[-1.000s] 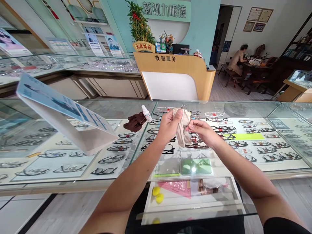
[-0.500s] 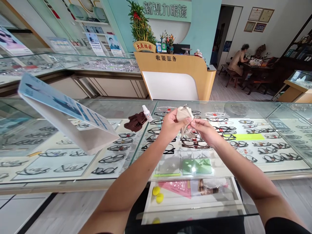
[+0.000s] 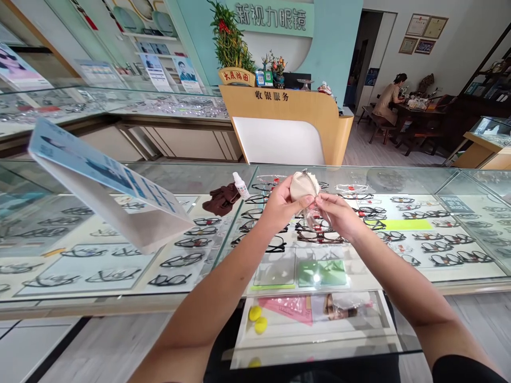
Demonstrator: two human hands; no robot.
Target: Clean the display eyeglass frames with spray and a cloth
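The left hand (image 3: 278, 206) is curled around a cream cloth (image 3: 302, 187), thumb in front; the right hand (image 3: 335, 211) pinches its lower edge. The 2 hands hold it above the glass counter (image 3: 120, 307), appearing nearer the far edge than the near.

Your left hand (image 3: 279, 207): fingers partly hidden behind the pale cloth (image 3: 302, 188). White bottle (image 3: 240, 186): label too small for you to read. Your right sleeve (image 3: 459, 369): cut off below.
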